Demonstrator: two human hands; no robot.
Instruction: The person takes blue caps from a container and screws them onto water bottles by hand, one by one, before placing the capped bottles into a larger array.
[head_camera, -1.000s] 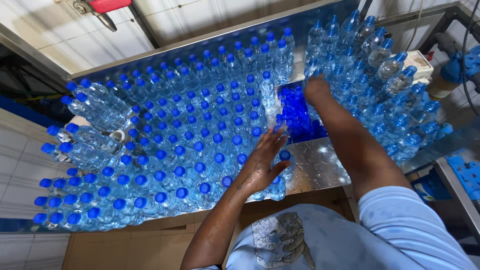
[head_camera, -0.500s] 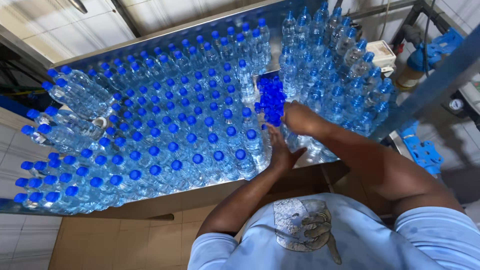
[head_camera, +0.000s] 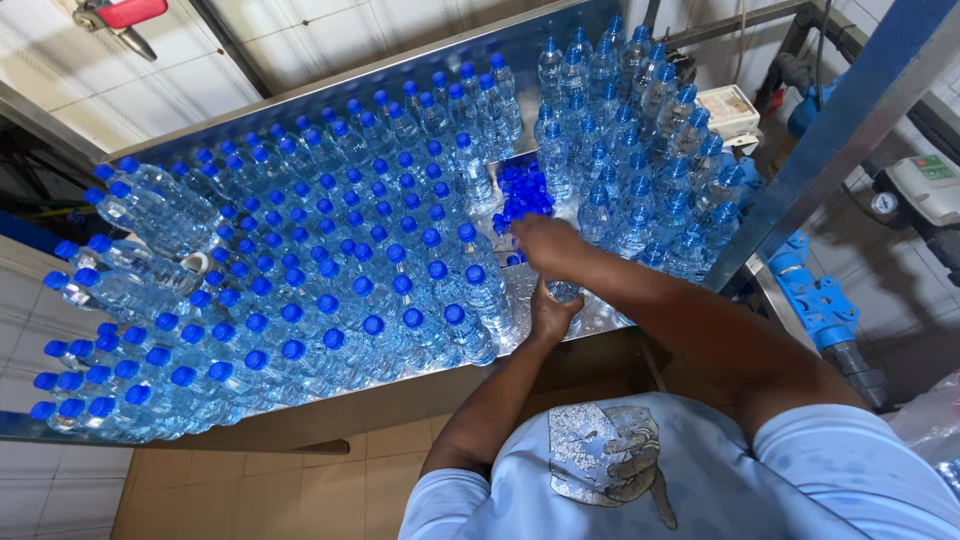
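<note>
My left hand (head_camera: 550, 318) grips a clear water bottle (head_camera: 568, 292) from below, at the front edge of the steel table (head_camera: 600, 318). My right hand (head_camera: 545, 242) is curled over that bottle's top and hides its neck and cap. A pile of loose blue caps (head_camera: 522, 192) lies just beyond my right hand, in a gap between two blocks of bottles. The left block of capped bottles (head_camera: 330, 270) stands upright. The right block of capped bottles (head_camera: 640, 150) stands close to my right forearm.
Several capped bottles (head_camera: 120, 260) lie on their sides at the table's left end. A blue metal post (head_camera: 850, 120) rises at the right, with blue pipe fittings (head_camera: 815, 295) and a gauge box (head_camera: 920, 185) behind it. A tiled wall (head_camera: 300, 40) backs the table.
My right hand has drawn back from the cap pile to the top of a bottle. My left hand left the standing bottles and took hold of that bottle at the front edge.
</note>
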